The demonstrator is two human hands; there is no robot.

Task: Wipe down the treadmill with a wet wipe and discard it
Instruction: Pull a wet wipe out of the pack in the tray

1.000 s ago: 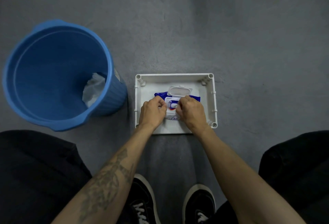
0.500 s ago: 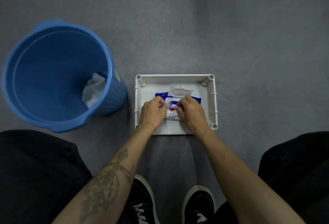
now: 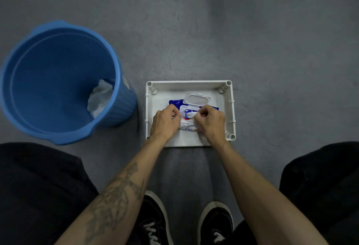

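Grey concrete floor point(image 3: 213, 30) under white tray point(image 3: 229, 112); both hands pinching wipe pack point(image 3: 189, 120).

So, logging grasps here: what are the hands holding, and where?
Both hands, left hand and right hand, pinch a wet wipe at the pack opening.

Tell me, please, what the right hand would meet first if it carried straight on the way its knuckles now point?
The right hand points up-left over the wipes pack, so it would probably meet the raised flip lid first, then the white tray far wall; depth is hard to judge.
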